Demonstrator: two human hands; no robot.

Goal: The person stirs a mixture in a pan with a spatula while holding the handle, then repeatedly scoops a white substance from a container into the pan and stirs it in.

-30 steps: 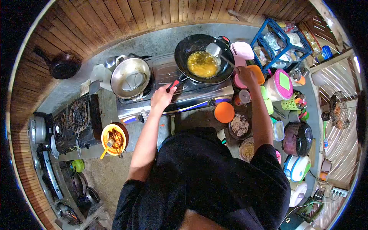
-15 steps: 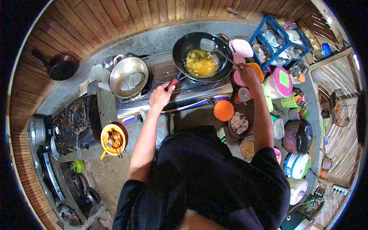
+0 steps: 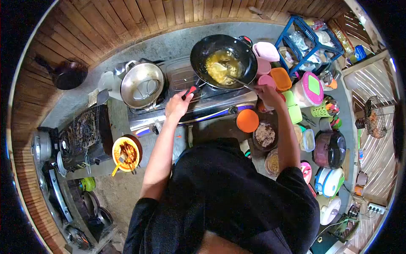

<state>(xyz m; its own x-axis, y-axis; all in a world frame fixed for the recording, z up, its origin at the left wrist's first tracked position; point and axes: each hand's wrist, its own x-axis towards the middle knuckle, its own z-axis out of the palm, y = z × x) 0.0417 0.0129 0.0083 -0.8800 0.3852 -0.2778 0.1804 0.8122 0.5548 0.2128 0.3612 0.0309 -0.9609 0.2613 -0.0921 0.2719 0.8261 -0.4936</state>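
Note:
A black wok (image 3: pixel 203 53) sits on the right burner of the gas stove (image 3: pixel 190 110), with yellowish oily food (image 3: pixel 220 70) in its middle. My left hand (image 3: pixel 176 105) is closed round the wok's red and black handle (image 3: pixel 192 90). Gripped in my right hand (image 3: pixel 268 94), by the wok's right rim, is a spatula (image 3: pixel 241 81) whose shaft slants into the wok. Its blade lies in the food and is partly covered by it. On the left burner stands a steel pan (image 3: pixel 127 91) with a wire piece inside.
Plastic tubs and an orange container (image 3: pixel 281 79) crowd right of the wok, below a blue rack (image 3: pixel 304 42). An orange lid (image 3: pixel 247 121) and a bowl of brownish food (image 3: pixel 265 134) sit near my right forearm. An orange bowl (image 3: pixel 115 152) with sauce stands at left.
My right hand has come down and slightly left. The spatula blade has dropped from the wok's upper right side into the food, which has been stirred about. My left hand stays on the handle.

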